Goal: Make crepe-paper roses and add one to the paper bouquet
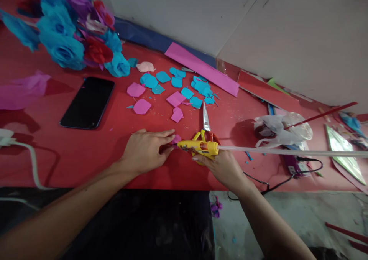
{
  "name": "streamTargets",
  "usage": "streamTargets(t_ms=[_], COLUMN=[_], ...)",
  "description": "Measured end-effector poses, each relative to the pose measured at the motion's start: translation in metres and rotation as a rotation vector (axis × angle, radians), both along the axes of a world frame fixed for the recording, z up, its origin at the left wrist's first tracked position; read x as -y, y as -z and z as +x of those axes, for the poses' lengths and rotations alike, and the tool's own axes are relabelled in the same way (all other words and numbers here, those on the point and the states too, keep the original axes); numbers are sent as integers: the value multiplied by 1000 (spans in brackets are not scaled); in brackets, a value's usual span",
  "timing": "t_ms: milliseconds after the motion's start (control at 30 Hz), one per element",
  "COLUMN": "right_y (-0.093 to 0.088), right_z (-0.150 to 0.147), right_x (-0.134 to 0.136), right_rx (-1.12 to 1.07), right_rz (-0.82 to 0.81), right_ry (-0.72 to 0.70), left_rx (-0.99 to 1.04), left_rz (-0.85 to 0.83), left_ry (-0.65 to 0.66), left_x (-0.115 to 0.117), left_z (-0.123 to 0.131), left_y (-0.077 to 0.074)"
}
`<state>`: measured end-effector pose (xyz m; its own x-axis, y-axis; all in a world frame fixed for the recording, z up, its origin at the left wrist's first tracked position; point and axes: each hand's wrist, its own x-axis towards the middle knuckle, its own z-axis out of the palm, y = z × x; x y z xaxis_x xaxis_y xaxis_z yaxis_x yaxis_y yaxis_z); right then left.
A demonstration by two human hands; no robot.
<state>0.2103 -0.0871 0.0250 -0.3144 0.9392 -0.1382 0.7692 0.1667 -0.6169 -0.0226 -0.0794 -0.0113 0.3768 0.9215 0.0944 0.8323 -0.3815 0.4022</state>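
My right hand [222, 168] is closed around the handle of a yellow hot glue gun [198, 147], a long clear glue stick [276, 151] running out of its back to the right. The nozzle points left at a small magenta paper petal [176, 139]. My left hand [148, 148] pinches that petal between thumb and fingers near the nozzle. Just beyond the gun lie scissors [206, 118] with yellow and red handles, their blades pointing away. Cut magenta petals [142, 107] and turquoise petals [201, 86] are scattered on the red table past my hands.
Turquoise, red and purple paper flowers [64, 49] stand at the far left. A black phone [87, 102] lies below them, near a white cable [33, 160]. A magenta paper strip [202, 69] lies by the wall. To the right are a plastic bag [267, 127] and a purple box [293, 165] with a black cable.
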Motion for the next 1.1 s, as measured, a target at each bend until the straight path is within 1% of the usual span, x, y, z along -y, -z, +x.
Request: streamTargets(t_ms=[133, 267, 367, 500, 567, 633, 700, 767, 833, 900, 1000, 1100], right_y=[0, -1, -2, -3, -5, -9, -14, -20, -25, -28, -29, -30], right_z=[1, 2, 3, 6, 11, 19, 29, 41, 53, 64, 76, 79], right_x=[1, 2, 3, 5, 5, 5, 3, 1, 0, 2, 7, 13], right_rx=[-36, -21, -26, -96, -169, -277, -448, -675, -885, -998, -1015, -1008], right_rz=[-23, -46, -44, -80, -127, -233, -361, -427, -434, -428, -387, -336], right_ry=[21, 53, 42, 43, 80, 138, 235, 362, 457, 484, 498, 532], left_rx=[-10, 7, 27, 23, 32, 30, 1, -39, -71, -89, -106, -131], left_rz=[-6, -31, -37, -22, -24, -25, -16, 4, 25, 32, 25, 15], left_ry=[0, -11, -16, -19, -14, -13, -19, -25, -28, -28, -27, -39], left_x=[0, 0, 0, 0, 0, 0, 1, 0, 0, -1, -2, -2], left_z=[0, 0, 1, 1, 0, -2, -3, -4, -4, -4, -4, -4], left_y=[-1, -1, -1, 0, 1, 2, 4, 5, 6, 6, 5, 4])
